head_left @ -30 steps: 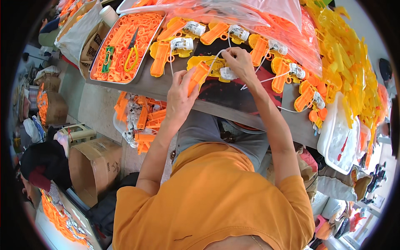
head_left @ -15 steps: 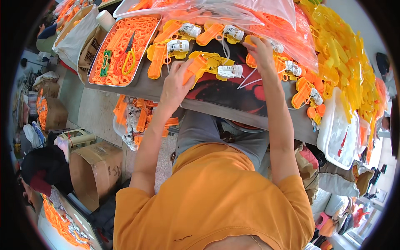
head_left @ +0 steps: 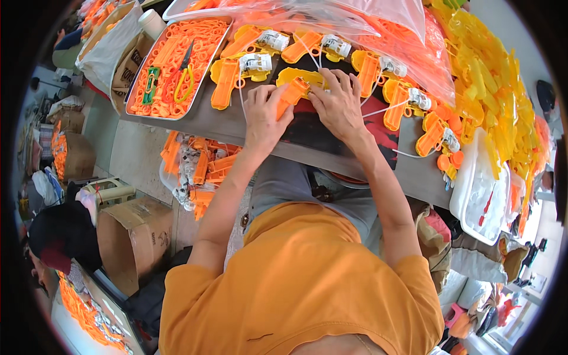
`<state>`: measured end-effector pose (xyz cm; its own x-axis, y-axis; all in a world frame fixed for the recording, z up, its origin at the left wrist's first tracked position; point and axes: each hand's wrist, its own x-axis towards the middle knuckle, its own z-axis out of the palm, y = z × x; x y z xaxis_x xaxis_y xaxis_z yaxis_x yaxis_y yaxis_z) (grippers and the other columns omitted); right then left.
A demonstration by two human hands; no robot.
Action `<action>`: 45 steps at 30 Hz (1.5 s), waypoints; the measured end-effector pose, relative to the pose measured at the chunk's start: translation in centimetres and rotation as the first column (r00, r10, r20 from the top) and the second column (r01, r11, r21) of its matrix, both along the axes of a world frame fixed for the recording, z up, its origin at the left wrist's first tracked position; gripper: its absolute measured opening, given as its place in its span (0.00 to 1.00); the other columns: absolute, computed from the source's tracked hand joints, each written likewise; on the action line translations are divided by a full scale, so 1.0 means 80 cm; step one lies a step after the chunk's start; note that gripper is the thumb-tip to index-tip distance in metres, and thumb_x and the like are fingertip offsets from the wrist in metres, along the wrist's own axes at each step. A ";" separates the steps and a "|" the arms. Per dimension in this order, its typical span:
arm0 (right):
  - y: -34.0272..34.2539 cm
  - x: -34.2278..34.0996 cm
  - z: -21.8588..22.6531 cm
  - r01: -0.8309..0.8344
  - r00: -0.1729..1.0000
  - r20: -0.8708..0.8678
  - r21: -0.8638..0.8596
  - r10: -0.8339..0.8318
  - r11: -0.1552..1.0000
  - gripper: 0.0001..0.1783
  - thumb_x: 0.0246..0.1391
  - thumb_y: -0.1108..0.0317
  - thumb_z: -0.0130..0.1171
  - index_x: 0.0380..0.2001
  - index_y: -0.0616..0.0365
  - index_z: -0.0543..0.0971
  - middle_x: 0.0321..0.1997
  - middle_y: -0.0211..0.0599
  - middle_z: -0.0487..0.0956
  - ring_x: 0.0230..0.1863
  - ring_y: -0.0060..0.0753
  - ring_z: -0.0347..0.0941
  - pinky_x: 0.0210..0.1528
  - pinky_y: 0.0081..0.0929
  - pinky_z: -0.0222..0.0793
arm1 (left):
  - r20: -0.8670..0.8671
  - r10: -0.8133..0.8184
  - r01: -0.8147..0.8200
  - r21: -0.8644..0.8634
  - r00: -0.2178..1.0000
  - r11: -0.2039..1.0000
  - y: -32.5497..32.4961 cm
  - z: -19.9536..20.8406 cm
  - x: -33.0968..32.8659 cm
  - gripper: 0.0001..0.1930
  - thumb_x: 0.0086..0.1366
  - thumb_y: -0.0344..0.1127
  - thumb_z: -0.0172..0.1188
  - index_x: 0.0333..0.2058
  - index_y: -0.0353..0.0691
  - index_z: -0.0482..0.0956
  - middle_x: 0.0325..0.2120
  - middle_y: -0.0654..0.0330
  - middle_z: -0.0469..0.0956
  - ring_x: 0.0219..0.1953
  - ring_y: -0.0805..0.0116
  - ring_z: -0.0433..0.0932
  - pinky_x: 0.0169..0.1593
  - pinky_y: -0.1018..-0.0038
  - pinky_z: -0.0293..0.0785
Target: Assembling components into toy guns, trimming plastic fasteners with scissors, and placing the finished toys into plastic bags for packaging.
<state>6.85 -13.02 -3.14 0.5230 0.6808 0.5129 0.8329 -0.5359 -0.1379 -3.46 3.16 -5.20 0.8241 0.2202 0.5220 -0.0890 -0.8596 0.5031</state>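
Left hand [head_left: 265,120] is gripping the orange handle piece [head_left: 290,99], fingers curled round its left side; the piece is sitting between both hands, above the tabletop [head_left: 412,175], nearer the left. Right hand [head_left: 342,106] is bending over the right end of the yellow shell [head_left: 290,73], fingers half-curled; cannot tell what it is pinching. Handle's long axis is slanting, near end pointing left toward the person, far end toward the right fingertips.

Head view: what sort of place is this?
Probably a plastic-goods assembly workshop, judging by a rectangular metal tray of small orange parts, several orange-and-yellow plastic units, and a heap of yellow plastic pieces.
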 end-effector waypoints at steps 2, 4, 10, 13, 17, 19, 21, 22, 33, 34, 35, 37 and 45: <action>-0.001 0.006 0.001 -0.039 0.988 -0.145 0.069 0.049 0.997 0.13 0.55 0.61 0.59 0.42 0.52 0.82 0.58 0.36 0.70 0.61 0.42 0.61 0.64 0.45 0.50 | 0.048 0.084 -0.080 -0.069 0.995 0.994 -0.008 -0.006 0.000 0.26 0.52 0.30 0.66 0.52 0.43 0.75 0.42 0.57 0.69 0.48 0.56 0.67 0.53 0.61 0.65; 0.005 0.002 0.006 -0.011 0.985 -0.168 0.156 0.037 0.988 0.13 0.55 0.62 0.59 0.42 0.53 0.82 0.58 0.36 0.70 0.61 0.43 0.61 0.64 0.44 0.50 | 0.057 0.076 -0.072 -0.081 0.995 0.994 -0.009 -0.009 -0.002 0.26 0.51 0.29 0.66 0.52 0.41 0.75 0.43 0.55 0.68 0.48 0.54 0.66 0.53 0.61 0.65; 0.015 0.018 -0.003 0.001 0.970 -0.238 0.175 0.041 0.985 0.12 0.52 0.66 0.59 0.39 0.53 0.83 0.56 0.37 0.71 0.59 0.43 0.63 0.63 0.42 0.52 | 0.086 0.057 -0.051 -0.071 0.995 0.996 -0.009 -0.007 0.007 0.26 0.52 0.28 0.66 0.52 0.39 0.74 0.44 0.55 0.69 0.48 0.54 0.67 0.52 0.61 0.66; 0.017 0.032 -0.002 0.013 0.938 -0.344 0.129 0.033 0.992 0.12 0.50 0.67 0.58 0.39 0.52 0.83 0.56 0.37 0.72 0.59 0.43 0.63 0.63 0.42 0.52 | 0.057 0.007 -0.002 -0.076 0.998 0.997 -0.010 -0.005 0.013 0.26 0.54 0.29 0.65 0.53 0.39 0.73 0.44 0.56 0.69 0.48 0.55 0.69 0.52 0.62 0.66; 0.014 0.039 0.002 -0.011 0.940 -0.339 0.103 0.045 0.995 0.13 0.49 0.67 0.57 0.39 0.51 0.83 0.57 0.37 0.71 0.60 0.44 0.62 0.64 0.43 0.51 | 0.026 -0.016 0.018 -0.080 1.000 0.997 -0.002 -0.002 0.012 0.25 0.55 0.30 0.64 0.54 0.40 0.72 0.44 0.57 0.69 0.48 0.56 0.70 0.51 0.62 0.66; 0.020 0.039 0.006 -0.024 0.961 -0.269 0.128 0.058 0.991 0.13 0.49 0.67 0.57 0.39 0.50 0.83 0.58 0.38 0.71 0.61 0.44 0.62 0.64 0.43 0.50 | 0.023 -0.035 0.037 -0.104 0.999 0.994 -0.004 -0.001 0.011 0.25 0.56 0.31 0.64 0.54 0.40 0.72 0.44 0.57 0.69 0.48 0.56 0.70 0.51 0.62 0.66; 0.024 0.043 0.013 -0.071 0.958 -0.274 0.076 0.089 0.995 0.14 0.50 0.66 0.57 0.41 0.49 0.83 0.60 0.40 0.69 0.63 0.45 0.59 0.65 0.44 0.49 | 0.016 -0.030 0.032 -0.092 0.999 0.995 -0.004 0.002 0.012 0.25 0.56 0.31 0.64 0.53 0.40 0.72 0.45 0.57 0.69 0.47 0.57 0.70 0.50 0.62 0.66; 0.028 0.046 0.018 -0.069 0.958 -0.274 0.076 0.088 0.995 0.14 0.50 0.66 0.57 0.41 0.49 0.83 0.60 0.40 0.69 0.63 0.45 0.59 0.65 0.44 0.49 | 0.016 -0.032 0.033 -0.092 0.999 0.995 -0.004 0.002 0.012 0.25 0.56 0.31 0.64 0.53 0.40 0.72 0.45 0.57 0.69 0.47 0.57 0.70 0.50 0.62 0.66; -0.031 0.034 0.019 -0.028 0.871 -0.484 0.130 0.088 0.991 0.18 0.55 0.66 0.57 0.49 0.56 0.78 0.61 0.48 0.67 0.64 0.49 0.61 0.65 0.38 0.58 | 0.095 -0.105 0.132 -0.359 0.990 0.924 0.008 -0.010 0.022 0.22 0.59 0.36 0.63 0.53 0.44 0.74 0.46 0.58 0.72 0.47 0.57 0.71 0.51 0.63 0.65; -0.039 0.028 0.021 -0.002 0.865 -0.497 0.121 0.063 0.993 0.18 0.55 0.66 0.58 0.49 0.56 0.78 0.61 0.48 0.67 0.64 0.49 0.62 0.64 0.38 0.60 | 0.092 -0.116 0.141 -0.360 0.989 0.922 0.006 -0.008 0.021 0.22 0.59 0.36 0.63 0.53 0.44 0.74 0.46 0.58 0.72 0.47 0.57 0.71 0.51 0.63 0.65; -0.041 0.021 0.015 -0.024 0.859 -0.503 0.145 0.094 0.989 0.18 0.54 0.68 0.59 0.49 0.56 0.78 0.61 0.48 0.67 0.63 0.49 0.62 0.61 0.36 0.63 | 0.053 -0.056 0.069 -0.282 0.997 0.957 0.005 -0.006 0.020 0.22 0.60 0.37 0.62 0.53 0.44 0.74 0.46 0.59 0.72 0.47 0.57 0.70 0.51 0.63 0.65; -0.039 0.012 0.017 -0.054 0.868 -0.482 0.148 0.120 0.987 0.19 0.53 0.69 0.61 0.49 0.57 0.77 0.61 0.48 0.67 0.62 0.50 0.63 0.61 0.36 0.64 | 0.015 0.018 -0.015 -0.193 1.000 0.981 0.003 -0.007 0.026 0.22 0.61 0.39 0.61 0.54 0.46 0.74 0.45 0.61 0.73 0.49 0.58 0.68 0.52 0.62 0.63; -0.058 0.008 0.011 -0.091 0.882 -0.450 0.135 0.142 0.987 0.27 0.47 0.77 0.60 0.54 0.55 0.73 0.62 0.47 0.65 0.60 0.50 0.66 0.61 0.37 0.64 | 0.076 -0.010 0.026 -0.217 0.997 0.976 -0.001 -0.008 0.029 0.21 0.59 0.33 0.62 0.53 0.41 0.75 0.44 0.56 0.73 0.48 0.55 0.68 0.53 0.63 0.65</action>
<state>7.48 -17.63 -2.27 0.6370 0.7062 0.3090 0.7189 -0.3995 -0.5689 -1.18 3.10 -5.84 0.7896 0.3205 0.5233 -0.1479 -0.7283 0.6691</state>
